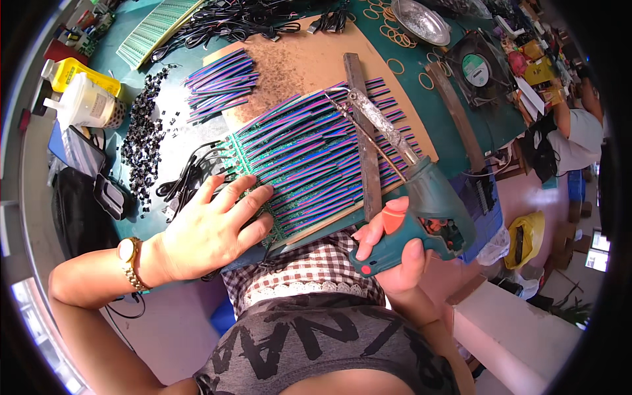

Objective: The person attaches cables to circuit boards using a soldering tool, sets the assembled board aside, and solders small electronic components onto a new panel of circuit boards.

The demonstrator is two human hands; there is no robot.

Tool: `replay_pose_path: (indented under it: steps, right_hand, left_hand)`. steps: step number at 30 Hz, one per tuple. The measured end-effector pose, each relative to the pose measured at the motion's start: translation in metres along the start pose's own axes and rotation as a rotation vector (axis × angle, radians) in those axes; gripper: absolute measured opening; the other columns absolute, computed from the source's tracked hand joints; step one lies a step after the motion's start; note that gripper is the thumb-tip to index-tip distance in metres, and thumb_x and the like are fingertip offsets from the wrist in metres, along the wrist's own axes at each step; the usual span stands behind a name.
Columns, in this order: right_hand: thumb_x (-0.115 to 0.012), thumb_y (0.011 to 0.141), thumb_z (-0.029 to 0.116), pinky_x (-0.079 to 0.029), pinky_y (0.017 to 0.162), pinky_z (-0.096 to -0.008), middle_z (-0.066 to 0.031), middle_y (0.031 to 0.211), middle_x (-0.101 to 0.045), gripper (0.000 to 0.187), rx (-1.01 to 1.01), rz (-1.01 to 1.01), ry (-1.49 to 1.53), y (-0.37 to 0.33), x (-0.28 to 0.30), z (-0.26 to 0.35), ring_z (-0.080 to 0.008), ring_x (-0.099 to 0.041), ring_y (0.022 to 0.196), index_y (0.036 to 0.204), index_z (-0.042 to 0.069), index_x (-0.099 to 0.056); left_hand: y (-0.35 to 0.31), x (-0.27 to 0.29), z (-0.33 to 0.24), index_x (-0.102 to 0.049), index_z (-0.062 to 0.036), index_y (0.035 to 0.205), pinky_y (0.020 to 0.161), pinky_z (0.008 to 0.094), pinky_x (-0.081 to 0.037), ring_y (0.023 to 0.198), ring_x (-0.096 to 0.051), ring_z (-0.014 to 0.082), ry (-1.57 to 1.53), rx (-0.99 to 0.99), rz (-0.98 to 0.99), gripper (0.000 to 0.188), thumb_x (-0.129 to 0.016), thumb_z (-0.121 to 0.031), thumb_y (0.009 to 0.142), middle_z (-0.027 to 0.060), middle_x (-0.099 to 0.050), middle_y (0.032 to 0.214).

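Observation:
My right hand [398, 253] grips a dark green soldering gun [441, 204] with an orange trigger. Its metal barrel and thin bent tip reach up and left over rows of blue, pink and black ribbon wires [303, 155]. These wires run side by side from a green circuit board panel [240, 155]. Spread fingers of my left hand [214, 220] rest on the panel's near left edge, beside black cables [187, 174]. A flat, rusty metal bar [368, 158] lies across the wires, partly behind the gun.
Loose ribbon wires [224, 82] lie beyond the panel on a brown board [283, 66]. Small black parts [141, 141] are heaped at left near a lidded cup [89, 102] and yellow bottle [79, 76]. A metal dish [421, 23] and a fan [477, 69] stand far right.

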State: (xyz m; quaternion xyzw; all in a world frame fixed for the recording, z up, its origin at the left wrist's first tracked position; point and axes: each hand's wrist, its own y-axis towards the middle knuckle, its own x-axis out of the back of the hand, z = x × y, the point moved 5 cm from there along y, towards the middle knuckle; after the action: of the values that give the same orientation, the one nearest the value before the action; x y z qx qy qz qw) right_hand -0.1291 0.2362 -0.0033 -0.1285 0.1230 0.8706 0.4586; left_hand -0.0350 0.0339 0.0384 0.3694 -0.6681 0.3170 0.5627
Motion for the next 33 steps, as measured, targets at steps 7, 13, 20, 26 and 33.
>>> replay_pose_path:
  steps: [7, 13, 20, 26, 33]
  right_hand:
    - [-0.050, 0.092, 0.049, -0.053, 0.067, -0.0341, -0.0103, 0.076, -0.056, 0.056, -0.032, 0.042, 0.009, 0.001, -0.001, -0.001, -0.0161, -0.059, 0.059, 0.120, 0.001, -0.041]
    - [-0.050, 0.091, 0.048, -0.052, 0.066, -0.0330, -0.0100, 0.077, -0.056, 0.055, -0.037, 0.060, -0.054, 0.000, 0.001, 0.003, -0.0156, -0.059, 0.059, 0.119, 0.001, -0.041]
    - [-0.049, 0.091, 0.049, -0.051, 0.065, -0.0320, -0.0088, 0.076, -0.055, 0.055, -0.050, 0.013, -0.087, 0.000, 0.006, 0.005, -0.0152, -0.058, 0.058, 0.119, 0.002, -0.041]
    - [-0.047, 0.092, 0.049, -0.051, 0.063, -0.0319, -0.0083, 0.075, -0.055, 0.055, 0.014, -0.013, -0.115, -0.002, 0.012, 0.008, -0.0146, -0.057, 0.056, 0.119, 0.002, -0.041]
    - [-0.054, 0.091, 0.041, -0.050, 0.068, -0.0336, -0.0095, 0.080, -0.058, 0.053, 0.060, -0.056, -0.004, -0.002, 0.024, 0.006, -0.0164, -0.059, 0.062, 0.123, 0.001, -0.042]
  left_hand:
    - [-0.003, -0.006, -0.005, -0.065, 0.0063, 0.097, 0.073, 0.0405, -0.054, 0.099, -0.062, 0.0348, 0.249, -0.079, -0.185, 0.030, -0.062, -0.008, 0.071, 0.0209, -0.063, 0.104]
    - [0.008, 0.004, -0.002, -0.065, 0.0079, 0.091, 0.074, 0.0366, -0.055, 0.087, -0.064, 0.0290, 0.312, -0.287, -0.056, 0.029, -0.062, -0.010, 0.068, 0.0188, -0.064, 0.094]
    - [0.034, 0.009, 0.005, -0.061, 0.0038, 0.069, 0.063, 0.0309, -0.050, 0.069, -0.059, 0.0222, 0.232, -0.364, 0.265, 0.023, -0.059, -0.018, 0.065, 0.0105, -0.058, 0.075]
    - [0.038, 0.025, -0.005, -0.061, -0.0039, 0.081, 0.060, 0.0307, -0.046, 0.071, -0.057, 0.0213, 0.178, -0.117, 0.473, 0.020, -0.060, -0.019, 0.068, 0.0068, -0.054, 0.075]
    - [0.008, 0.024, 0.076, -0.054, 0.0000, 0.116, 0.088, 0.0411, -0.046, 0.101, -0.057, 0.0373, -0.152, 0.633, -0.188, 0.043, -0.069, -0.011, 0.077, 0.0198, -0.057, 0.111]
